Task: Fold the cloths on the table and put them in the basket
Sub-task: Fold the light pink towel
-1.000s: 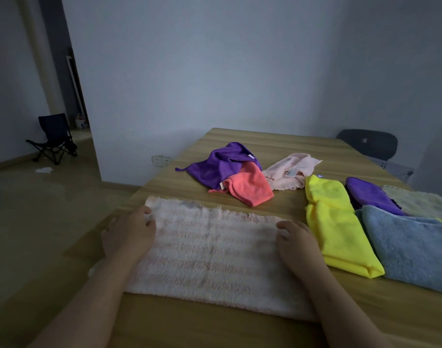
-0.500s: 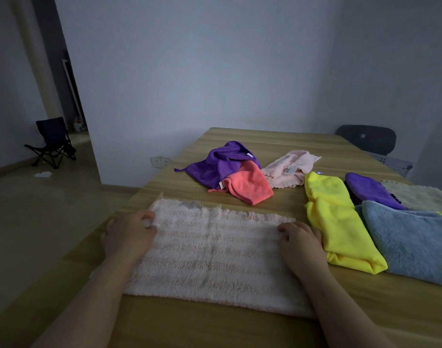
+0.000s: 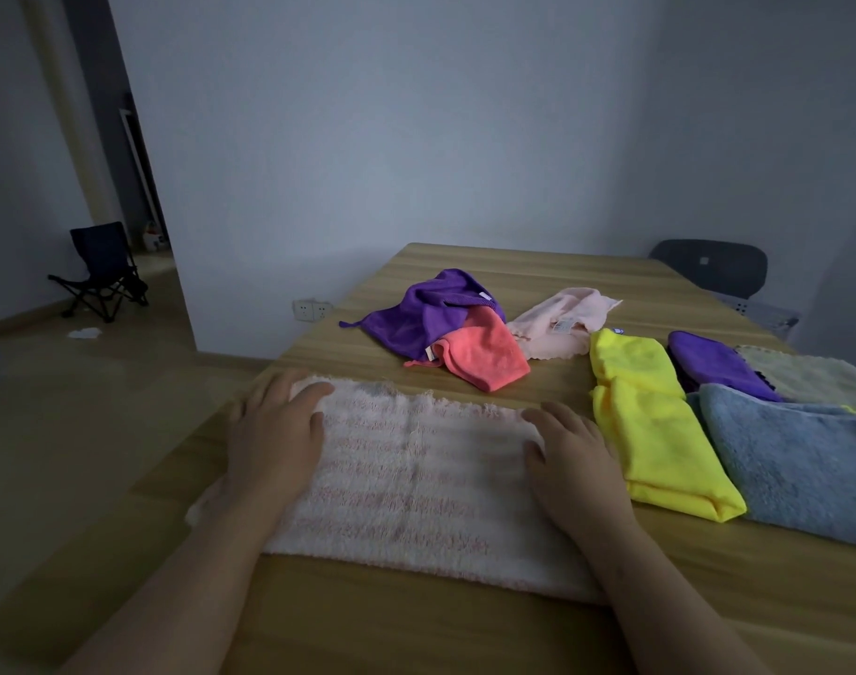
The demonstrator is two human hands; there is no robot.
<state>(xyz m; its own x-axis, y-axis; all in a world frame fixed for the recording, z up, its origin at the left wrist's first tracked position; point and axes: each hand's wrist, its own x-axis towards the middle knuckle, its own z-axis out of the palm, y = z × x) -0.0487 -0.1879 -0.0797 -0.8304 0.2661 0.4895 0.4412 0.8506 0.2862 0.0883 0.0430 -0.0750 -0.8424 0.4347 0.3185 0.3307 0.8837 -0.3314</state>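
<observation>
1. Now I am at the folding step: the striped pink towel (image 3: pixel 416 479) lies flat along the near edge of the table (image 3: pixel 465 265), straight in front of me, as a long band running left to right
2. As I judge it, the next move is to bring one short end across onto the other; that calls for pinching the corners at one end while the other hand pins the cloth down, and for keeping the soft edges lined up as they meet
3. My left hand (image 3: pixel 275 431) lies palm down on the far left corner of the towel, fingers straight and spread, pressing and gripping nothing
4. My right hand (image 3: pixel 569 455) lies palm down on the right end, fingers loosely bent with the tips at the far edge; it touches the towel, and I see no pinch
5. Just right of that hand lies a yellow cloth (image 3: pixel 645 421), folded, with a blue cloth (image 3: pixel 796 460) beside it; farther off, a purple cloth (image 3: pixel 426 309), a coral cloth (image 3: pixel 484 355) and a pale pink cloth (image 3: pixel 562 319) wait unfolded
6. I cannot see the basket, so much of the task looks undone
</observation>
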